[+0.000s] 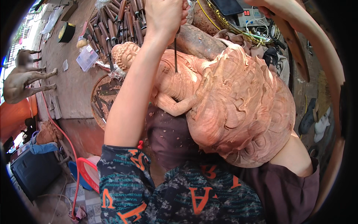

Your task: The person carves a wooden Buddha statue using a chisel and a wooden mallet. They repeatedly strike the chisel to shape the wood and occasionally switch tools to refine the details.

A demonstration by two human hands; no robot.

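Along the left of the view, the wooden surface (71,82) carries a roll of dark tape (66,32), a small clear plastic box (87,58) and a fanned row of spare chisels (115,22) with wooden handles; none of these is touched. Next to them lies the carved wooden figure (223,97), on its back across the person's lap, head (126,55) toward the spare chisels and its broad ornamented base toward the lower right. Judged from its surface, the carving is well advanced: the curled hair, face, arm and the swirling relief of the base are fully shaped. The wood is bare and pale, tool marks show on the torso, and chips lie on the dark cloth (167,138) under the figure, so detail cutting and finishing appear to remain. The left hand (164,16) is raised at the top centre, forearm running up from the lower edge, fingers closed in a fist around the handle of a chisel (175,52). The blade hangs nearly vertical with its tip on the chest of the figure. Farther right, the right arm arcs along the rim of the view, and the right hand (263,4) is cut by the top edge; whether its fingers are closed cannot be told, though a wooden mallet (294,48) extends down from it, well apart from the chisel.
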